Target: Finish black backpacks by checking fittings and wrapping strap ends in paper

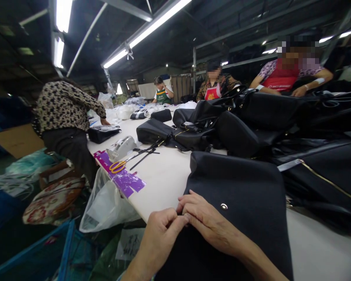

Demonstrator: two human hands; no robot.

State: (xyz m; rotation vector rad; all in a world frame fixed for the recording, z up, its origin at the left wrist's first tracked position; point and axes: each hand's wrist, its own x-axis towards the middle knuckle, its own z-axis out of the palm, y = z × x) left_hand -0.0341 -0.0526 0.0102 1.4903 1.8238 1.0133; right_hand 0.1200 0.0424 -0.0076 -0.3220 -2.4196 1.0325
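Observation:
A black leather bag [245, 187] lies flat on the white table [163, 175] right in front of me, a round metal snap [224, 206] on its flap. My left hand [159, 230] and my right hand [206, 218] meet at the bag's near left edge. Both have their fingers curled and pressed together, pinching the bag's edge. What lies between the fingertips is too small to make out.
More black bags [222, 128] are piled across the table's middle and right. Yellow-handled scissors [118, 166], a tape dispenser [121, 147] and purple sheets [125, 181] lie at the left edge, where a plastic bag [105, 207] hangs. One person stands left; three others sit at the far side.

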